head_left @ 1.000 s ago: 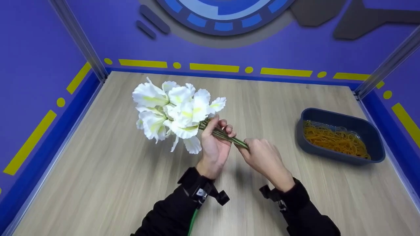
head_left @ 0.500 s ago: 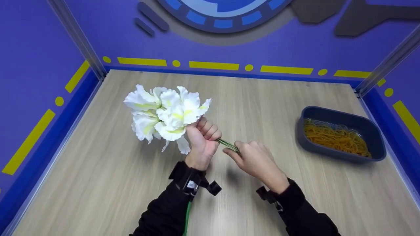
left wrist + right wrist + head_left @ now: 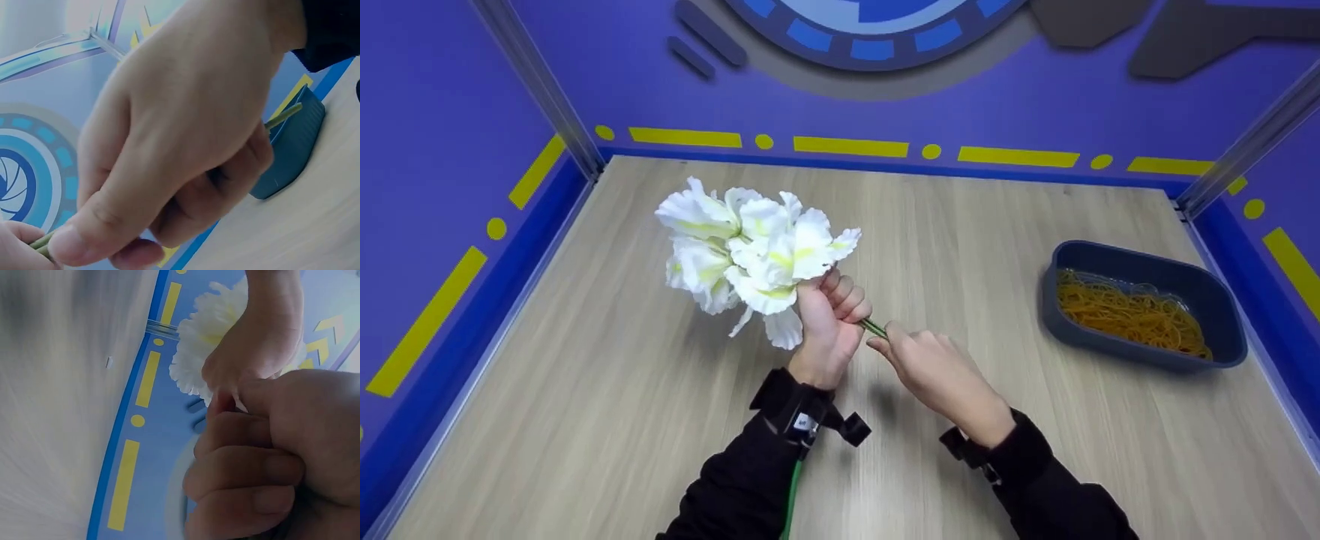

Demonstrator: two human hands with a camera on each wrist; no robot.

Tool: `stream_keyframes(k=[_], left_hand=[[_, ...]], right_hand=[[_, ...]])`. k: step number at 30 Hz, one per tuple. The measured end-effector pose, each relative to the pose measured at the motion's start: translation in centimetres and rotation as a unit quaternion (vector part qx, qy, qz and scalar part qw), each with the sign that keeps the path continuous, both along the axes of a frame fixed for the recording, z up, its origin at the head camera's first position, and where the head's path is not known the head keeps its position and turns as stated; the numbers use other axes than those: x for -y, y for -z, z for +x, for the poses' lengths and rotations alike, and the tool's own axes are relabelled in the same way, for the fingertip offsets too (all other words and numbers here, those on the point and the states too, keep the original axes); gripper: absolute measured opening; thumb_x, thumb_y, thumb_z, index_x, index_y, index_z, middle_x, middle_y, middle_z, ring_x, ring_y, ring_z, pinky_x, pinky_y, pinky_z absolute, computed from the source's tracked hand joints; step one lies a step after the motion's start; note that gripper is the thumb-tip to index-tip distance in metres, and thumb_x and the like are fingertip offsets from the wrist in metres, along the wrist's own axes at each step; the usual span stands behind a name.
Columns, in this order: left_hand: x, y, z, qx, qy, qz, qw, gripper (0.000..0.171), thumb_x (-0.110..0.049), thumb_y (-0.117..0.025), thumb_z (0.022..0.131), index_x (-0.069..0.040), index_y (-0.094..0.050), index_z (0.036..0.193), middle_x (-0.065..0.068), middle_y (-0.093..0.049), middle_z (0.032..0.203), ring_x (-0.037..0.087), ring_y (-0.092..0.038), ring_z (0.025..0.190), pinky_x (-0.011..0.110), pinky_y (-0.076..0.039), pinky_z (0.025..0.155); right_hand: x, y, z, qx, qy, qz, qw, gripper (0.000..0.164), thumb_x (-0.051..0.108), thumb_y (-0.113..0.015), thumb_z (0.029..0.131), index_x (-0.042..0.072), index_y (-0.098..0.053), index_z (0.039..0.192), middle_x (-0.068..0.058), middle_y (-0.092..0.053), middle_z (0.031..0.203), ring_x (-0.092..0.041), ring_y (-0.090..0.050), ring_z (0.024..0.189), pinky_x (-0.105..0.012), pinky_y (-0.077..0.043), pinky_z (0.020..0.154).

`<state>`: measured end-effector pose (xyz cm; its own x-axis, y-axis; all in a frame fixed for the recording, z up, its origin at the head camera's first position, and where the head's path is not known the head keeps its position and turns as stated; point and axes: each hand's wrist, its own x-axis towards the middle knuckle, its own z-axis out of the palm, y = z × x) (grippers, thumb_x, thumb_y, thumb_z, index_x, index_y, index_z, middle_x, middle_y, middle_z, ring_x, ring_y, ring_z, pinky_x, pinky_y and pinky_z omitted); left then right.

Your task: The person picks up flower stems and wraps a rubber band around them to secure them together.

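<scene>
A bunch of white artificial flowers [image 3: 769, 251] with yellow-green throats is held above the table, blooms toward the upper left. My left hand [image 3: 829, 322] grips the green stems just under the blooms, its fingers curled round them. Lower down, my right hand [image 3: 937, 371] has its fingers curled round the same stems [image 3: 873, 327], close to the left hand. In the left wrist view a stem end [image 3: 284, 115] pokes out behind the right hand [image 3: 169, 129]. The right wrist view has white petals [image 3: 202, 343] behind the left hand [image 3: 259, 343].
On the right of the wooden table [image 3: 585, 420] stands a dark blue-grey bin [image 3: 1147, 360] holding many tan rubber bands [image 3: 1132, 315]. Blue-purple panels [image 3: 885, 112] with yellow marks enclose the table at the back and sides. A green cable [image 3: 793, 495] runs along the left sleeve.
The left fingers, looser a second ago, have closed round the stems. The right hand has moved left and nearer the left hand, so less stem shows between them. The blooms shifted left, then partly back.
</scene>
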<state>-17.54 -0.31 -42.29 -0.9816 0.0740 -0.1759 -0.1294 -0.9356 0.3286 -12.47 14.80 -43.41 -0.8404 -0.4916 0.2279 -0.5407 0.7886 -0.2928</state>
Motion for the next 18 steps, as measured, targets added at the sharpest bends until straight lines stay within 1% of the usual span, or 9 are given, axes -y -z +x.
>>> stream_keyframes(k=[3, 6, 11, 16, 18], left_hand=[[0.4, 0.0, -0.3, 0.022, 0.015, 0.007, 0.9996, 0.042, -0.016, -0.032, 0.099, -0.020, -0.025, 0.057, -0.011, -0.025, 0.045, 0.003, -0.016, 0.040, 0.017, -0.012, 0.042], [0.8, -0.1, -0.5, 0.033, 0.026, 0.025, 0.9988, 0.045, -0.018, -0.032, 0.101, -0.019, -0.028, 0.056, -0.011, -0.027, 0.044, 0.003, -0.017, 0.040, 0.017, -0.015, 0.040], [1.5, -0.3, -0.9, 0.036, 0.022, 0.052, 0.9978, 0.048, -0.019, -0.034, 0.103, -0.019, -0.029, 0.056, -0.010, -0.026, 0.044, 0.003, -0.016, 0.041, 0.017, -0.012, 0.041], [2.0, -0.5, -1.0, 0.038, 0.013, 0.061, 0.9973, 0.049, -0.020, -0.036, 0.103, -0.019, -0.030, 0.055, -0.010, -0.026, 0.044, 0.004, -0.015, 0.042, 0.018, -0.015, 0.040], [2.2, -0.6, -0.9, 0.037, 0.011, 0.064, 0.9972, 0.048, -0.020, -0.036, 0.102, -0.018, -0.031, 0.055, -0.009, -0.027, 0.045, 0.004, -0.016, 0.042, 0.018, -0.016, 0.040]], right_hand=[[-0.3, 0.3, -0.2, 0.017, -0.011, -0.005, 1.000, 0.033, 0.034, -0.051, 0.107, 0.013, -0.046, 0.082, 0.009, -0.030, 0.062, -0.011, -0.035, 0.050, -0.028, -0.030, 0.040], [-0.7, 0.4, -0.3, 0.033, -0.013, -0.012, 0.999, 0.030, 0.032, -0.048, 0.108, 0.015, -0.046, 0.084, 0.010, -0.030, 0.062, -0.009, -0.034, 0.050, -0.027, -0.029, 0.040], [-1.0, 0.4, -0.5, 0.050, -0.006, -0.026, 0.998, 0.028, 0.034, -0.045, 0.109, 0.016, -0.046, 0.087, 0.011, -0.027, 0.062, -0.008, -0.030, 0.050, -0.025, -0.025, 0.042], [-0.8, 0.4, -0.6, 0.050, -0.009, -0.033, 0.998, 0.031, 0.036, -0.040, 0.110, 0.017, -0.045, 0.085, 0.012, -0.026, 0.063, -0.007, -0.030, 0.050, -0.024, -0.024, 0.042], [-0.7, 0.4, -0.7, 0.050, -0.009, -0.036, 0.998, 0.031, 0.036, -0.041, 0.110, 0.018, -0.045, 0.084, 0.012, -0.025, 0.063, -0.007, -0.030, 0.051, -0.024, -0.025, 0.042]])
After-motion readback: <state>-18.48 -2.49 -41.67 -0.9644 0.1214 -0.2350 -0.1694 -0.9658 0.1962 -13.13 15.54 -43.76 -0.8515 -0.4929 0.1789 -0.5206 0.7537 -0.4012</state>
